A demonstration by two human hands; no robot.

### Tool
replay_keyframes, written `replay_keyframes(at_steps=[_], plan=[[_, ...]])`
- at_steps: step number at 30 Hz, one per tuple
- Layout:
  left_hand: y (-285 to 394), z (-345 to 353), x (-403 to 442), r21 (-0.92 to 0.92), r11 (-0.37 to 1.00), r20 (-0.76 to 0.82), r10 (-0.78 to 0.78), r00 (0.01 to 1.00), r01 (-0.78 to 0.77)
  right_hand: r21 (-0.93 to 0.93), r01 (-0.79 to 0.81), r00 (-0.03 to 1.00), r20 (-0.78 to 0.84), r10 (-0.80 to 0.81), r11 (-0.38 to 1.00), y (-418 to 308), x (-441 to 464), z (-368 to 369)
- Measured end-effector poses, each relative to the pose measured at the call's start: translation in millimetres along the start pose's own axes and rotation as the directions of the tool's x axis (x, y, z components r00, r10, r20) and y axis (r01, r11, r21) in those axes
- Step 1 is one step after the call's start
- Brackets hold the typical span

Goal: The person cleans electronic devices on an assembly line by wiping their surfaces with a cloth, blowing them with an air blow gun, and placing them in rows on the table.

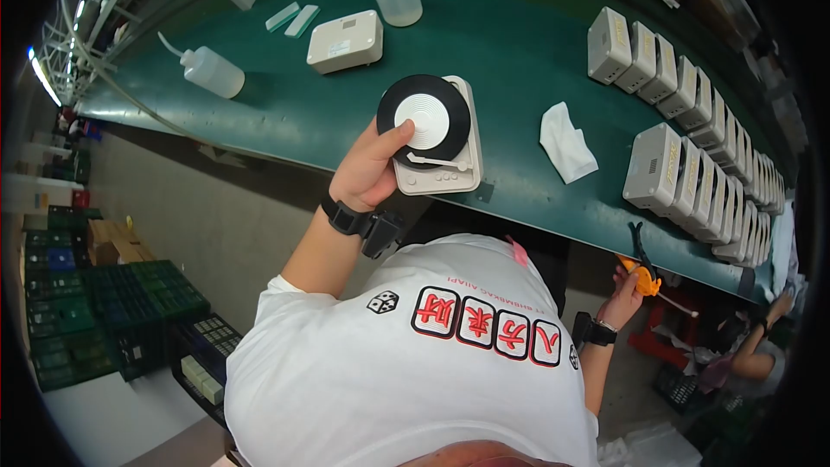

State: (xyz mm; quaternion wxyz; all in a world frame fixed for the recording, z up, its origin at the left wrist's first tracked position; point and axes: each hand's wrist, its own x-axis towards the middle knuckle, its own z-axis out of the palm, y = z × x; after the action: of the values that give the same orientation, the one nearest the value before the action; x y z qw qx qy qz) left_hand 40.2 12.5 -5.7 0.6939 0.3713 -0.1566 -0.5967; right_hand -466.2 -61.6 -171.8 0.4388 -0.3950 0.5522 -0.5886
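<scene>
Smooth green tabletop; left hand holds boxy turntable, right hand orange tool.

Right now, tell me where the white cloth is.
In the head view, the white cloth lies on the green table, between the record player and the boxes at right.

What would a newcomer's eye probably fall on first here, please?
Probably the black disc with its white centre, on the pale device that the left hand holds at the table's near edge. Next might come the orange tool in the right hand, then the rows of pale boxes on the table's right side.
</scene>
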Motion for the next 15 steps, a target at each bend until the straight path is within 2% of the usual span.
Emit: replay_keyframes(at_steps=[2, 5, 6, 8, 10, 11, 12, 13, 14, 15], plan=[[3.7, -2.3, -10.8, 0.031, 0.999, -0.009, 0.012, 1.0, -0.011, -0.184, 0.137, 0.97, -0.175, -0.17, 0.973, -18.5, -14.5, 20.8], [11.8, -8.5, -27.2, 0.116, 0.992, -0.007, 0.053, 0.999, -0.051, -0.005, 0.356, 0.865, -0.376, -0.331, 0.935, -61.0, -17.1, 45.3], [14.6, -13.3, -33.7, 0.144, 0.988, -0.005, 0.053, 0.999, -0.052, 0.041, 0.362, 0.862, -0.395, -0.318, 0.931, -77.4, -17.6, 50.4], [22.3, -13.1, -51.2, 0.175, 0.984, -0.021, 0.037, 0.999, -0.033, 0.259, 0.422, 0.906, -0.163, -0.391, 0.869, -116.3, -24.4, 69.7], [24.1, -20.2, -67.2, 0.304, 0.951, -0.064, 0.074, 0.995, -0.051, 0.337, 0.348, 0.888, 0.18, -0.423, 0.875, -147.5, -35.5, 93.4], [25.5, -24.1, -75.8, 0.366, 0.929, -0.087, 0.094, 0.992, -0.056, 0.28, 0.28, 0.832, 0.406, -0.378, 0.918, -160.6, -43.7, 104.8], [28.7, -26.5, -83.7, 0.387, 0.921, -0.12, 0.086, 0.989, -0.033, 0.154, 0.398, 0.677, 0.615, -0.404, 0.904, -170.5, -49.6, 124.1], [30.9, -33.3, -91.7, 0.427, 0.904, -0.112, 0.087, 0.99, -0.031, 0.092, 0.56, 0.459, 0.793, -0.401, 0.823, -180.3, -55.7, 143.2], [32.6, -41.8, -100.9, 0.467, 0.884, -0.107, 0.086, 0.991, -0.027, 0.121, 0.69, 0.223, 0.902, -0.369, 0.713, -190.3, -61.7, 162.3], [35.0, -49.1, -111.1, 0.507, 0.862, -0.104, 0.084, 0.991, -0.02, -0.054, 0.712, 0.148, 0.986, -0.074, 0.7, -200.8, -74.2, 176.4]])
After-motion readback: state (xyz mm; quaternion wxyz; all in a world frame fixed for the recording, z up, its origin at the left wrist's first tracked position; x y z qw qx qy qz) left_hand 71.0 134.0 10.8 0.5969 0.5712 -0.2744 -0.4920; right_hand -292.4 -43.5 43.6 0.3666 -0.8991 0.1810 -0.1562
